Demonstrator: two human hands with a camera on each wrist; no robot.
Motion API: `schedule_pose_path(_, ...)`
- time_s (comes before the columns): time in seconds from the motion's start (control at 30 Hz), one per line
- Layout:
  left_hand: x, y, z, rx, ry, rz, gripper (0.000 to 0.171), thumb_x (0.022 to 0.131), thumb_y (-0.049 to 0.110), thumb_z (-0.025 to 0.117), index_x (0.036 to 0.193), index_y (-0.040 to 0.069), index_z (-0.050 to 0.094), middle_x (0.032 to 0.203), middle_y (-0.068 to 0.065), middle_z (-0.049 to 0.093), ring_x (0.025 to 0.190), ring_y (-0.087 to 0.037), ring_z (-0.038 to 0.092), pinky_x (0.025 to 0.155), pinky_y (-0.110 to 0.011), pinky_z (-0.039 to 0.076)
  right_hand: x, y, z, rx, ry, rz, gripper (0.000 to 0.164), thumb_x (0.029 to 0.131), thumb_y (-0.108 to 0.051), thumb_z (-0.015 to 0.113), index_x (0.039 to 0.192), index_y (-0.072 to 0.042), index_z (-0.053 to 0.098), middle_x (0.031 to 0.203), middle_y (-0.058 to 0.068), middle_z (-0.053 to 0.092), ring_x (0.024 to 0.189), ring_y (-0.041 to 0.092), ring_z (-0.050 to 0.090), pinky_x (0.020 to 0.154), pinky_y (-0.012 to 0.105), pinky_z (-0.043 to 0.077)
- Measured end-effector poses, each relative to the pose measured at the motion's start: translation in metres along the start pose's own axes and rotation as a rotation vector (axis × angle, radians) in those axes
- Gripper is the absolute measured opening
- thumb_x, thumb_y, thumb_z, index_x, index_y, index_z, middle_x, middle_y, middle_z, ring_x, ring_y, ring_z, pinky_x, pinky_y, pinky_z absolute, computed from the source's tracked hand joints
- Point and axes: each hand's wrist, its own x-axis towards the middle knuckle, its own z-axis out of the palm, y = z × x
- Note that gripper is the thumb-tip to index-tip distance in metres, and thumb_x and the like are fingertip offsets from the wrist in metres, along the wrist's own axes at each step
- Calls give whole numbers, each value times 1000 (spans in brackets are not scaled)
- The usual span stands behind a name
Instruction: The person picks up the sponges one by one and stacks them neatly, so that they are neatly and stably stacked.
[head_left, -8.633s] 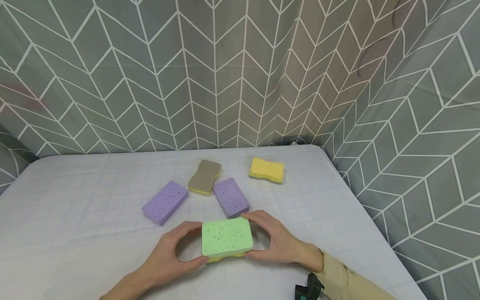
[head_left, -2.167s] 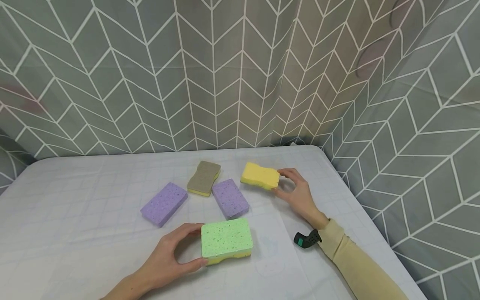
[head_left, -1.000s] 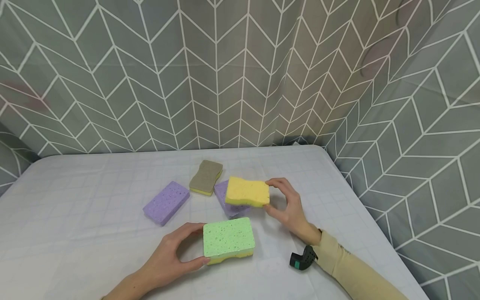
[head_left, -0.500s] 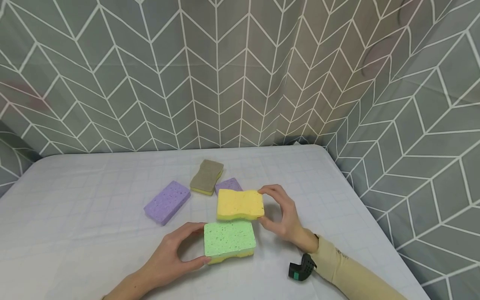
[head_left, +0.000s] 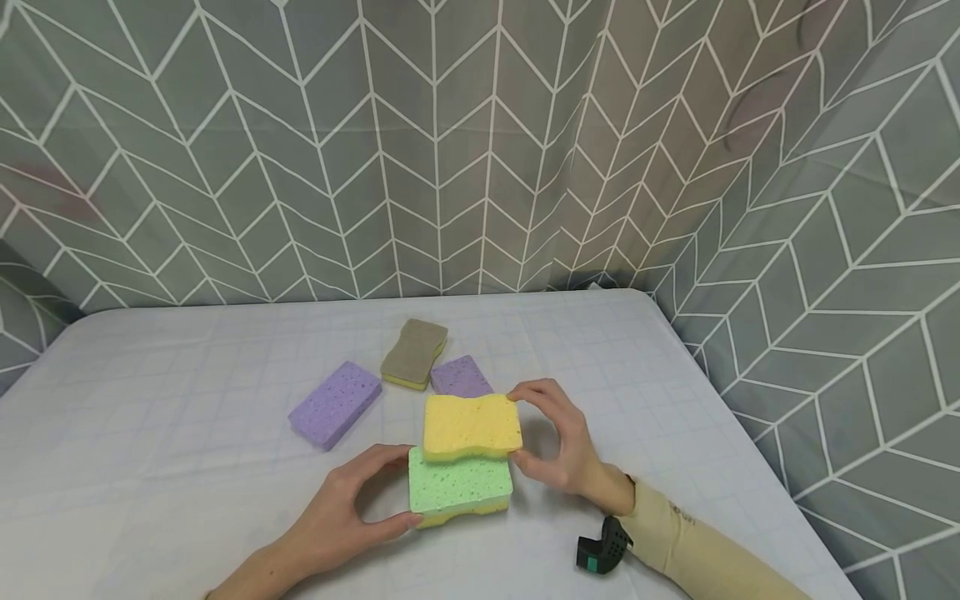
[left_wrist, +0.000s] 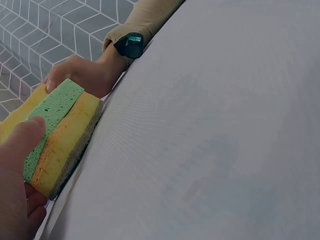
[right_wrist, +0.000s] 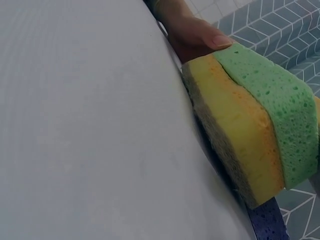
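A green sponge (head_left: 459,490) lies on top of a yellow sponge (right_wrist: 235,120) with a grey underside and an orange strip along its upper edge. My left hand (head_left: 337,517) grips the left end of this stack, thumb in front and fingers behind. With thumb and fingers, my right hand (head_left: 562,437) pinches the right end of another yellow sponge (head_left: 471,427), wavy-edged. In the head view that sponge covers the back part of the green one; whether they touch I cannot tell. Just behind it, a purple sponge (head_left: 461,377) is partly hidden.
A second purple sponge (head_left: 334,406) lies to the left on the white-covered table (head_left: 187,392). A grey-topped yellow sponge (head_left: 414,353) lies farther back. A patterned grey curtain (head_left: 405,167) hangs behind and along the right side.
My right hand let go of the stack, took the yellow sponge from the back right and brought it left and nearer, over the green sponge's back part. My left hand stayed on the stack.
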Motion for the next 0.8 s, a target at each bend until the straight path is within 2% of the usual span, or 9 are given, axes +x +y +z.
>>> schedule_pose_path(0.27,0,-1,0,5,-1,6,65,80,32,85,136,20,55,123,9,64,116,-9,61,106,-13,42,-1,-2,4,-2,-1,-32,57,76,-25,73,122,7,61,112,20,61,104,29,58,98,31,49)
schedule_pose_path(0.63,0,0,1,16,12,27,67,78,31,87,136,19,56,123,8,64,115,-10,61,106,-12,41,-1,-9,7,18,-12,-71,55,77,-24,72,119,10,61,110,22,60,101,30,58,96,31,50)
schedule_pose_path(0.8,0,1,0,37,12,11,67,78,33,87,135,20,56,122,10,64,114,-9,61,105,-12,41,0,-13,10,38,-28,-98,55,80,-26,71,120,10,60,110,21,60,101,29,58,94,32,51)
